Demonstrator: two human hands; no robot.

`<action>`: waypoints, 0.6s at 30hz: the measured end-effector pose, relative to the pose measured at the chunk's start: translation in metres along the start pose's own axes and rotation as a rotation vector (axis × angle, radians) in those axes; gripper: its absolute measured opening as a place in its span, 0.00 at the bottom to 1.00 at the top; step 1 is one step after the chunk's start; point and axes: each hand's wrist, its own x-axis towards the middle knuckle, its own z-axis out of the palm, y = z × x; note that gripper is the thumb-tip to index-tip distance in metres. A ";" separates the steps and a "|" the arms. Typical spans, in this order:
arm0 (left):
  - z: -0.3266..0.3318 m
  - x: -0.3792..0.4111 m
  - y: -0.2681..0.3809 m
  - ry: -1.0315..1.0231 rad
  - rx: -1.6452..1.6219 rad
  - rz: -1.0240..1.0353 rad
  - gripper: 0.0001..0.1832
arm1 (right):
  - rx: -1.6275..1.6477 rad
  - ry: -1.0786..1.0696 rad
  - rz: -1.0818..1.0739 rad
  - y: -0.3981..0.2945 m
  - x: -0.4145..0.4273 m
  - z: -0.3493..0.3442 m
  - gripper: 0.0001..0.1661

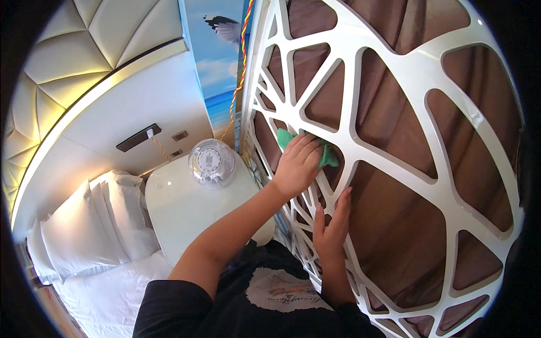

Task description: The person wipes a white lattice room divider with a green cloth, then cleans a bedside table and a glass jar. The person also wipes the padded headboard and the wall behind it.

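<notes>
My left hand (pixel 299 162) presses a green cloth (pixel 329 155) against a bar of the white lattice screen (pixel 351 101). Its fingers lie bent over the cloth, which sticks out on both sides. Lower down, my right hand (pixel 331 230) is beside a lower lattice bar, thumb and fingers apart, with nothing seen in it. Whether it touches the bar is hard to tell. Behind the lattice openings hangs a brown curtain (pixel 397 236).
A white bedside table (pixel 181 211) carries a clear plastic container (pixel 211 162). White pillows (pixel 93 228) rest on a bed to the left. A twisted red-and-yellow cord (pixel 241 76) hangs by the seagull mural (pixel 215 59). A socket strip (pixel 138 137) sits on the wall.
</notes>
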 end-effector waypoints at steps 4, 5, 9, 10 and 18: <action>0.002 -0.002 0.018 -0.084 0.043 -0.032 0.26 | 0.008 -0.064 -0.012 -0.004 0.004 -0.008 0.45; 0.001 -0.007 0.023 -0.123 0.039 -0.024 0.25 | 0.018 -0.084 0.007 -0.006 0.004 -0.012 0.45; -0.007 -0.021 0.041 -0.125 -0.140 0.095 0.22 | 0.041 -0.130 0.042 -0.011 0.006 -0.028 0.45; -0.007 -0.021 0.029 -0.148 -0.148 0.139 0.24 | 0.046 -0.139 0.037 -0.012 0.006 -0.030 0.45; -0.006 0.003 -0.002 -0.082 0.002 -0.001 0.25 | -0.038 -0.216 0.055 -0.007 -0.008 -0.030 0.49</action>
